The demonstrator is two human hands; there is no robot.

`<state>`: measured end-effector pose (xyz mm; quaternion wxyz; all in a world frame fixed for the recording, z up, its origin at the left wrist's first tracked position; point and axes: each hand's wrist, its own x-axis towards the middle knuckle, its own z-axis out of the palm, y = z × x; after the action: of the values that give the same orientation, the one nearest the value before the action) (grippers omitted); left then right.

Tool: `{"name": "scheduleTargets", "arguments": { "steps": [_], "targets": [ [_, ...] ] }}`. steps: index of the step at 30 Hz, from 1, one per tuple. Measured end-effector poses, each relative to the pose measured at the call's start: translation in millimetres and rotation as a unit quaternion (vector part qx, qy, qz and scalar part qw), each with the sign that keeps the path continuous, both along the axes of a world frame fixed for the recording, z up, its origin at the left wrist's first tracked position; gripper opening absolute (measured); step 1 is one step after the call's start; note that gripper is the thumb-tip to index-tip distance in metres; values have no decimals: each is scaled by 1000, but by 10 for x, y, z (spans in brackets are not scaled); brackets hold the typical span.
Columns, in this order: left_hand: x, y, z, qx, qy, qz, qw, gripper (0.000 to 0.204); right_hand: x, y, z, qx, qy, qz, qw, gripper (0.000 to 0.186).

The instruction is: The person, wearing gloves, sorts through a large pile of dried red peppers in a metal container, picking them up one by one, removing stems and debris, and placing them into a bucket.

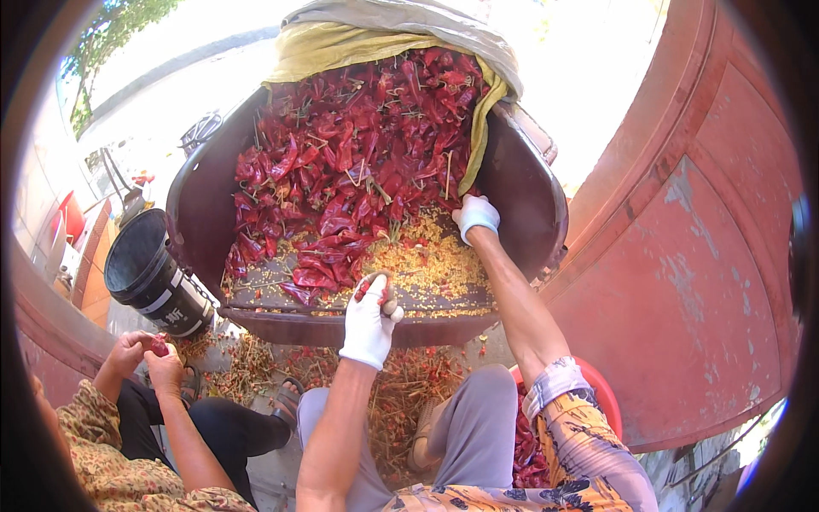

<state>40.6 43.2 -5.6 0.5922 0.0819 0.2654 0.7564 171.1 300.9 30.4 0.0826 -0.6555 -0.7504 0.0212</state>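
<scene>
A heap of dried red chilies (341, 162) spills from a yellow-lined sack (341, 47) into a dark, bin-shaped cart (200, 200). My left hand (369, 324), in a white glove with stained fingertips, is closed at the cart's near edge. A bit of red chili shows between its fingers. Farther right and deeper in the cart, my gloved right hand (476, 215) has its fingers curled at the low end of the sack's hanging yellow edge; the fingertips are partly hidden. Loose yellow seeds (431, 260) cover the cart floor between my hands.
At the lower left sits another person, a red chili in their bare hands (158, 358). A black bucket (158, 273) stands left of the cart. Stems and scraps (409, 392) litter the ground. A red tub (601, 397) with chilies is by my right leg; a red metal door (674, 299) stands at right.
</scene>
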Motion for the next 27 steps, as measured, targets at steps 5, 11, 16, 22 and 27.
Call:
{"name": "scheduleTargets", "arguments": {
  "steps": [5,11,16,22,27],
  "targets": [
    [-24,-12,-25,-29,-16,12,999,10,-42,-658,335,31,100,92,990,38],
    [-12,16,23,-70,-13,70,995,11,139,-1356,434,-73,291,256,919,35],
    [-114,0,40,-86,68,114,987,12,288,-1638,443,-43,254,345,903,33],
    [90,-27,119,-24,421,148,895,18,243,-1759,493,-71,211,408,886,35],
    [119,9,119,-45,383,86,919,14,132,-1932,468,-243,411,306,824,35]
  ]
}}
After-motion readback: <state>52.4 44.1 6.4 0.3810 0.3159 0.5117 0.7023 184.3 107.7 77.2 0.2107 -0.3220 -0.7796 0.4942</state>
